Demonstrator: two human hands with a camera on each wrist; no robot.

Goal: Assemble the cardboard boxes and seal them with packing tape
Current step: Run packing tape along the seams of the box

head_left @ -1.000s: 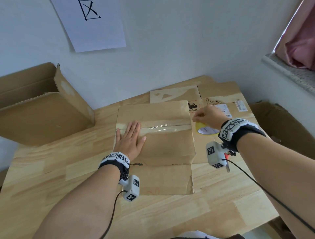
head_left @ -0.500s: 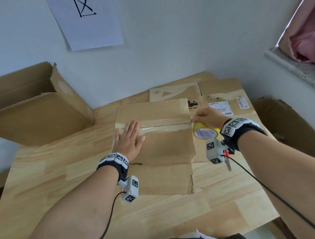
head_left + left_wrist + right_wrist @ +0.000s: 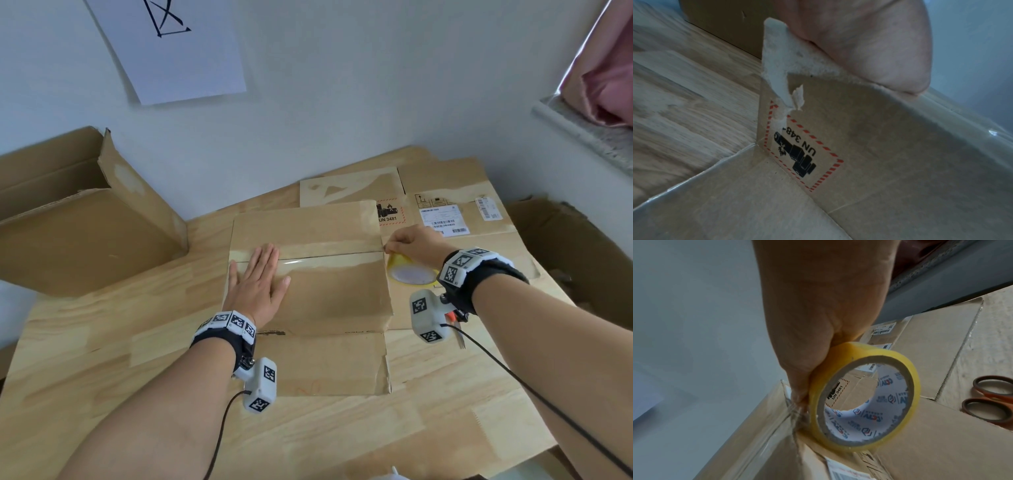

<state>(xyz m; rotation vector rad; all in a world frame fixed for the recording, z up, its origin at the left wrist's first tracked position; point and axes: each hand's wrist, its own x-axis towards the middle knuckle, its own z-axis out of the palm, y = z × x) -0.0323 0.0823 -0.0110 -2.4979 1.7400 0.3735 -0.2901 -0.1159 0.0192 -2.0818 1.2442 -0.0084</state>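
A brown cardboard box [image 3: 325,294] stands on the wooden table [image 3: 102,359], its top flaps closed, with a strip of clear tape [image 3: 329,258] along the seam. My left hand [image 3: 257,284] lies flat with straight fingers on the left end of the taped seam. My right hand [image 3: 412,244] grips a yellow roll of packing tape [image 3: 409,272] at the box's right edge. In the right wrist view the tape roll [image 3: 865,395] sits against the box corner with tape stretched over the edge. The left wrist view shows the box side [image 3: 869,162] with a UN 3481 label [image 3: 799,155].
An open cardboard box [image 3: 78,219] lies on its side at the far left. Flattened cardboard [image 3: 455,209] with shipping labels lies behind and to the right. Orange-handled scissors [image 3: 990,400] lie on it near my right wrist. Another brown box [image 3: 575,253] stands past the table's right edge.
My right hand has brought the tape roll down from above the flattened cardboard to the right edge of the box, at the seam. The left hand has stayed pressed on the seam.
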